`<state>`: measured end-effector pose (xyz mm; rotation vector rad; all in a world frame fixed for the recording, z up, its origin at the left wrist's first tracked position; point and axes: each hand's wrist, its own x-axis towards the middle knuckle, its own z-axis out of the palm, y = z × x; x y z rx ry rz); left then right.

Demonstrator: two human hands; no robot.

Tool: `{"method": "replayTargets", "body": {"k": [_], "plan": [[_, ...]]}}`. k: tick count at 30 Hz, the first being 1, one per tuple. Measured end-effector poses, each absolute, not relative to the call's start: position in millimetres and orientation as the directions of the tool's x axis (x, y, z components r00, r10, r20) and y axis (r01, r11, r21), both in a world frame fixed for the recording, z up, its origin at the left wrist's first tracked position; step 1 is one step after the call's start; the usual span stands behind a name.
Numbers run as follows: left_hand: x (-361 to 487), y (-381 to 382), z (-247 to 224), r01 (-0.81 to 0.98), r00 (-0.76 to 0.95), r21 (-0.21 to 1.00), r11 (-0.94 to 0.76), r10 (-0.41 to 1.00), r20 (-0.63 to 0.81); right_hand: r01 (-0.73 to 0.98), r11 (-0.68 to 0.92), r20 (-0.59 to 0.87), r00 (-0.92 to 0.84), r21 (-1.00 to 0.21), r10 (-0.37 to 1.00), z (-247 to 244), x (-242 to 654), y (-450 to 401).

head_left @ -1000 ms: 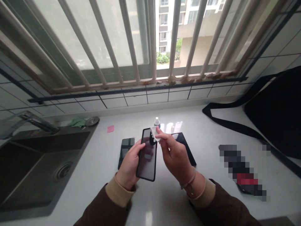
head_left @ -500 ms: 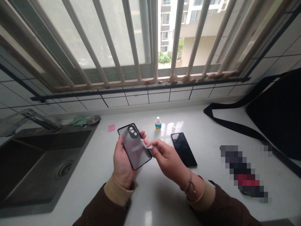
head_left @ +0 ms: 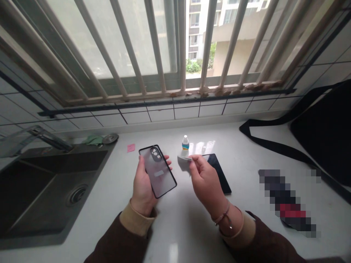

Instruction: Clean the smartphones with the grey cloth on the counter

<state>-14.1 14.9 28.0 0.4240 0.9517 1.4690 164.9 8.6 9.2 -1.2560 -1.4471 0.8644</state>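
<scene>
A translucent phone case (head_left: 164,181) with a black rim and camera cutouts rests tilted in my left hand (head_left: 142,184). The thumb lies along its left edge, and the fingers curl round from beneath to its right side. My right hand (head_left: 204,179) pinches a small folded white cloth or tissue (head_left: 184,158), held apart from the case and to its right. Partly hidden behind that hand, a black phone (head_left: 222,175) lies on the counter. Beyond the cloth stands a small white bottle (head_left: 185,143) with a blue and yellow label.
At left is a dark sink (head_left: 49,215) with a faucet (head_left: 52,139), a green cloth (head_left: 93,140) and a metal strainer (head_left: 110,138). A pink sticky note (head_left: 131,147) lies near the sink. To the right are a black bag (head_left: 326,128) with its strap and a pixelated dark object (head_left: 287,202).
My right hand has moved right, lifting the white cloth off the phone case. It now covers part of the phone. My left hand still holds the case in nearly the same place.
</scene>
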Motion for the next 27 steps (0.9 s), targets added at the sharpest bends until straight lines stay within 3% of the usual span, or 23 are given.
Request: {"method": "replayTargets", "body": {"k": [3,6,11,16,22,25,27], "plan": [[-10.6,13.5,22.6,-0.59,0.086,0.723,0.36,0.918,-0.387,0.323,0.427,0.467,0.054,-0.845,0.883,15.3,166.8,5.0],[-6.4,10.6,17.6,-0.591,0.247,0.621,0.515,0.848,-0.468,0.327,0.632,0.607,-0.188,-0.702,0.772,11.6,161.2,4.0],[-8.2,15.2,15.7,-0.634,0.284,0.517,0.575,0.795,-0.536,0.348,0.782,0.55,-0.565,-0.518,0.615,-1.1,155.2,7.2],[-15.7,21.8,17.0,-0.618,0.324,0.539,0.573,0.809,-0.49,0.276,0.821,0.505,-0.677,-0.5,0.535,8.8,165.5,5.4],[-27.1,23.2,12.6,-0.573,0.297,0.612,0.545,0.834,-0.465,0.17,0.817,0.521,-0.695,-0.551,0.495,29.4,173.8,3.8],[-31.7,25.5,10.1,-0.57,0.279,0.619,0.541,0.835,-0.474,0.194,0.785,0.508,-0.667,-0.589,0.546,32.3,173.8,2.9],[-32.1,26.4,10.7,-0.573,0.247,0.628,0.527,0.841,-0.481,0.248,0.711,0.502,-0.559,-0.659,0.66,31.7,174.0,3.1]]}}
